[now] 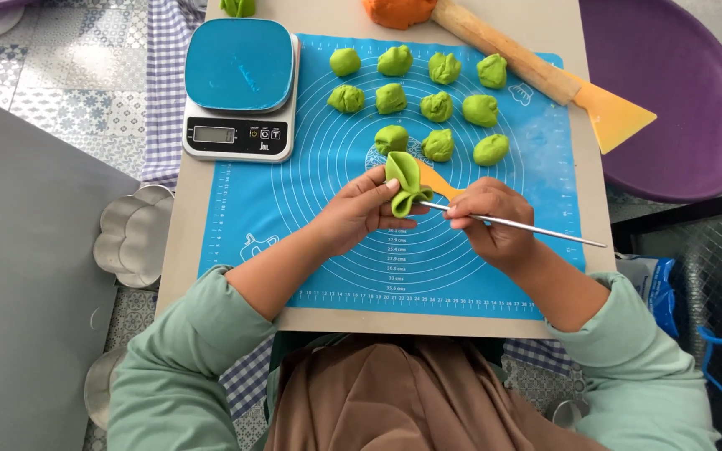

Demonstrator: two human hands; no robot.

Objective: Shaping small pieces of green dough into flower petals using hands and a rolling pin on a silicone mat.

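Over the middle of the blue silicone pastry mat [311,209], I have my left hand [359,213] cupped around a flattened green dough wrapper [405,182], fingers closed on its gathered lower edge so it stands open like a pouch. My right hand [495,219] pinches a thin metal rod tool [528,227] between thumb and fingers, its tip reaching in at the wrapper's folds; an orange filling or spatula piece [438,181] pokes out just beside it, though I cannot tell which.

By my judgement the work is early: eleven green dough balls [438,107] sit in three rows further up the mat, unshaped, and only this one piece is in hand.

At the mat's upper left corner stands a digital kitchen scale [240,88] with a teal platform and a small grey display. A wooden rolling pin [503,48] and orange scraper [616,117] lie top right, near an orange dough lump [399,10]. A blue-and-white package [655,280] sits off the table's right edge.
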